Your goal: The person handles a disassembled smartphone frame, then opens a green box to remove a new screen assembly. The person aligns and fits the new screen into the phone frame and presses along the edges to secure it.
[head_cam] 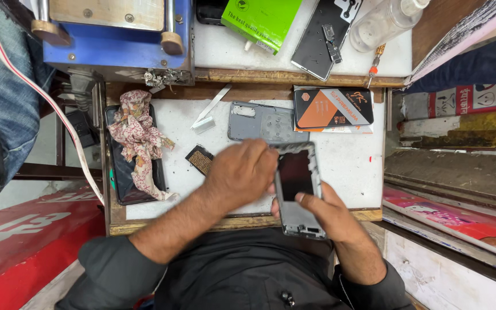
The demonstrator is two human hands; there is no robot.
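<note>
Two hands hold an open phone over a small white desk (pixel 351 172).

The right hand (pixel 325 212) grips the grey phone frame with a dark middle (pixel 298 189) from below, its fingers (pixel 305 198) curled shut round the frame's edge and the thumb lying on the front. The left hand (pixel 241 172) rests on the frame's left side with its fingers bent, touching it; I cannot tell how tight they hold. The frame sits at the near edge of the desk, close to the person's body. Just behind it lies a grey phone back cover (pixel 259 121). Beside that lies an orange and black flat box (pixel 331 107). A small brown square part (pixel 200 159) lies left of the left hand, and a flowery crumpled cloth (pixel 139 138) lies on a black phone (pixel 123 183) further left.
</note>
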